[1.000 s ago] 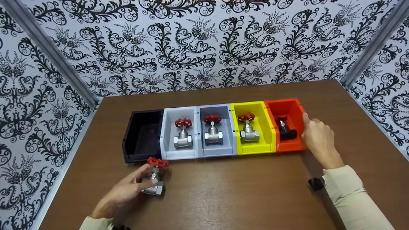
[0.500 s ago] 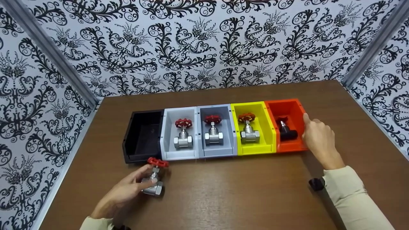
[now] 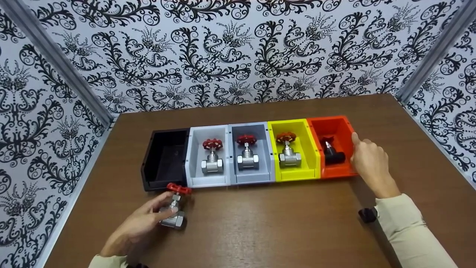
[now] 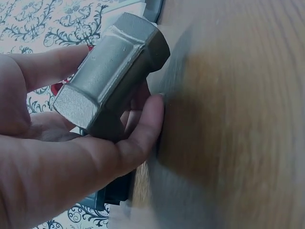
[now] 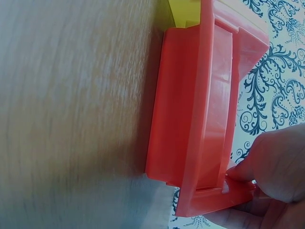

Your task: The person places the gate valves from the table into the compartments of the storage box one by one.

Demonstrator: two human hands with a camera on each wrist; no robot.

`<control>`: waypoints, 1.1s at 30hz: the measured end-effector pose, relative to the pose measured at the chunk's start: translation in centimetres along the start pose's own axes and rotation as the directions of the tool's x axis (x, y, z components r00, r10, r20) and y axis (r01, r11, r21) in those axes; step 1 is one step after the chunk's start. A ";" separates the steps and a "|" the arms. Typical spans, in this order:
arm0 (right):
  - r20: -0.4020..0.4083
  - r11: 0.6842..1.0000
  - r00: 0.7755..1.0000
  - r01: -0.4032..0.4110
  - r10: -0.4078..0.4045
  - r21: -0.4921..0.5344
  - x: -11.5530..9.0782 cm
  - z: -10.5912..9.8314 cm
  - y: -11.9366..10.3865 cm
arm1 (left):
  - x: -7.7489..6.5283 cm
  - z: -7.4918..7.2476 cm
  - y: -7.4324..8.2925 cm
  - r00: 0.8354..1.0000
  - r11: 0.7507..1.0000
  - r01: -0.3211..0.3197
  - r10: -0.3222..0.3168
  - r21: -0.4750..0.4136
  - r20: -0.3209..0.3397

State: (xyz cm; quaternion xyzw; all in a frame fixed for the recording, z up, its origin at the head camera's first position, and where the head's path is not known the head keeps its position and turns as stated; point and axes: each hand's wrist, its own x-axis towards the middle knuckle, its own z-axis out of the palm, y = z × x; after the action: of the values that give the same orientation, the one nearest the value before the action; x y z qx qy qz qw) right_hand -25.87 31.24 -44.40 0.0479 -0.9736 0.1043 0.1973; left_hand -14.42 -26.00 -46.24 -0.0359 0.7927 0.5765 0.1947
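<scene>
My left hand (image 3: 139, 219) grips a metal gate valve with a red handwheel (image 3: 174, 208), just in front of the black bin (image 3: 163, 184). The left wrist view shows the valve's hexagonal-ended body (image 4: 112, 71) between thumb and fingers. At the other end of the row, my right hand (image 3: 372, 165) pinches the side wall of the red bin (image 3: 351, 149); in the right wrist view thumb and fingers (image 5: 240, 172) lie on either side of that wall. Inside the red bin lies a black-bodied valve (image 3: 333, 154) with a red handle.
Between the end bins stand a white bin (image 3: 208, 182), a grey bin (image 3: 253, 178) and a yellow bin (image 3: 297, 174), side by side. Each holds one metal valve with a red or orange-red handwheel. Patterned walls (image 3: 238, 56) enclose the brown table (image 3: 260, 223).
My left hand has shifted slightly left with the gate valve in it. The right hand stays on the red bin's wall.
</scene>
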 end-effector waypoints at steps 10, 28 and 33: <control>0.000 1.000 1.000 0.005 -0.005 -0.002 0.0 -0.1 -0.1 | -0.3 -0.2 -0.1 0.997 0.994 -0.017 0.025 -0.105 0.068; 0.009 1.000 1.000 -0.010 0.010 0.003 -0.1 -0.1 0.0 | -0.4 -0.5 0.0 1.000 0.999 -0.010 0.012 -0.053 0.024; 0.009 1.000 1.000 -0.005 0.005 0.014 -0.1 -0.1 0.0 | -0.4 -0.6 0.2 0.999 0.999 -0.031 0.031 -0.032 -0.024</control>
State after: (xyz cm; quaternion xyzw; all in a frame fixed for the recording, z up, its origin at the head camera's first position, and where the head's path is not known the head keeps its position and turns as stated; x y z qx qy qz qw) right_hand -25.78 31.25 -44.35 0.0474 -0.9739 0.1114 0.1922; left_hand -14.27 -26.54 -45.73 -0.0337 0.7860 0.5918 0.1756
